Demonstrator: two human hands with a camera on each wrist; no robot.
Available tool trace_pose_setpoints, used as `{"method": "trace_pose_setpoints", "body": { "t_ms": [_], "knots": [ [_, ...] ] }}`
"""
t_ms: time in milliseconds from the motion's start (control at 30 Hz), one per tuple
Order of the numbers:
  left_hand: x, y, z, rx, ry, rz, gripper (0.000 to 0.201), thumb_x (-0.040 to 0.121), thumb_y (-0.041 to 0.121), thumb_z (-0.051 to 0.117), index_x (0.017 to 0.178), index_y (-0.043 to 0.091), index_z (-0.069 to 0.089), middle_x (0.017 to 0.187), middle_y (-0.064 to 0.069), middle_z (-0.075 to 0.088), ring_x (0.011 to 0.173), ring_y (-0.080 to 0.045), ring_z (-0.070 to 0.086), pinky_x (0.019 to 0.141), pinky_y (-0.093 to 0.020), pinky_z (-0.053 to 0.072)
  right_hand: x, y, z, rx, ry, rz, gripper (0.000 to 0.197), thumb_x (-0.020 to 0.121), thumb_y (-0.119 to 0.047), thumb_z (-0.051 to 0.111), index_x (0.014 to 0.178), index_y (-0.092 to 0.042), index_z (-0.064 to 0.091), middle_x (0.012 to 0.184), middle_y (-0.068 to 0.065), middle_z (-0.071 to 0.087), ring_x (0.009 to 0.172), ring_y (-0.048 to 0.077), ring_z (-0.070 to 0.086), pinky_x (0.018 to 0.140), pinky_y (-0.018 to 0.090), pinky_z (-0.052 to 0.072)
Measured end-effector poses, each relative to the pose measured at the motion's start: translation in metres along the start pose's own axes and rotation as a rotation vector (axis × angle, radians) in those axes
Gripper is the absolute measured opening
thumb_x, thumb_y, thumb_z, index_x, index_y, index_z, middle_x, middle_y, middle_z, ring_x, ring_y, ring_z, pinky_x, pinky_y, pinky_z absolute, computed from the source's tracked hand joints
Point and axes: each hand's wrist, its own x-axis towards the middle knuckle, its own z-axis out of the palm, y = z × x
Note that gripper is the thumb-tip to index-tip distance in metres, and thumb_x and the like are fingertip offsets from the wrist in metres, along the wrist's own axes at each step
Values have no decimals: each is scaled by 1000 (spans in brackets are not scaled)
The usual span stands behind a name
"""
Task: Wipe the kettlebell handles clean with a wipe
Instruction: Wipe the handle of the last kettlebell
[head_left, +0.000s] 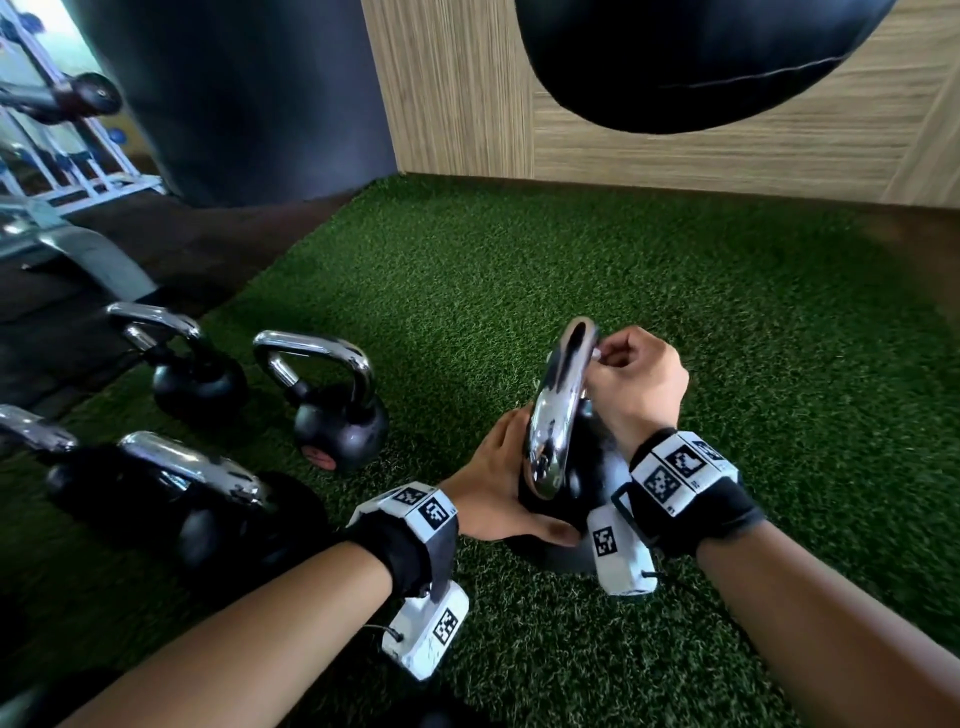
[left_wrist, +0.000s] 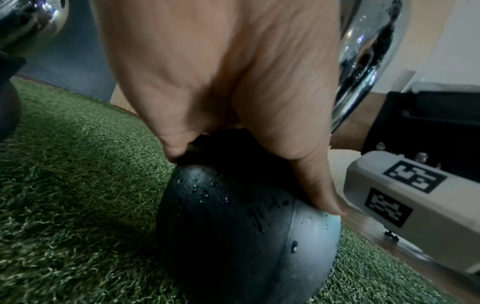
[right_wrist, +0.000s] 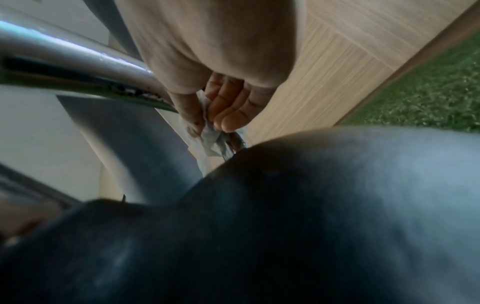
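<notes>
A black kettlebell (head_left: 587, 480) with a chrome handle (head_left: 556, 415) stands on green turf in the middle of the head view. My left hand (head_left: 493, 488) grips its round body from the left, thumb lying along the front. In the left wrist view my left hand (left_wrist: 233, 82) sits over the ball (left_wrist: 246, 226), which carries water droplets. My right hand (head_left: 636, 382) is curled at the upper right side of the handle and pinches a white wipe (head_left: 597, 354) against it. The right wrist view shows the crumpled wipe (right_wrist: 207, 137) held between thumb and fingers (right_wrist: 228, 109) beside the handle (right_wrist: 78, 61).
Three more chrome-handled kettlebells (head_left: 340, 410) (head_left: 195, 376) (head_left: 171, 483) stand to the left on the turf (head_left: 649, 270). A black punching bag (head_left: 701, 62) hangs overhead. Behind are a wood-panel wall (head_left: 701, 156), a dark column (head_left: 249, 93) and a dumbbell rack (head_left: 62, 135).
</notes>
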Motion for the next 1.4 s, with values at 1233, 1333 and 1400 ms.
{"method": "trace_pose_setpoints", "body": {
  "t_ms": [1233, 1333, 1400],
  "knots": [
    [-28, 94, -111, 620, 55, -59, 66, 62, 35, 95, 104, 22, 46, 105, 0, 63, 93, -25, 66, 77, -37, 55, 30, -56, -83, -641, -675, -344, 11, 88, -14, 60, 83, -21, 67, 75, -6, 67, 63, 8, 65, 45, 13, 46],
    [-25, 88, -127, 681, 97, 52, 59, 65, 26, 93, 95, 28, 42, 98, 4, 58, 89, -25, 65, 72, -36, 51, -1, -53, -95, -663, -508, -254, 5, 84, -23, 64, 83, -19, 67, 68, -6, 61, 56, 3, 57, 43, 13, 38],
    [-20, 84, -134, 688, 107, 120, 57, 68, 18, 89, 93, 30, 39, 98, 6, 57, 87, -26, 64, 70, -35, 47, -23, -57, -100, -676, -447, -227, 9, 82, -26, 62, 79, -18, 63, 64, -7, 56, 53, 6, 53, 46, 15, 38]
  ]
}}
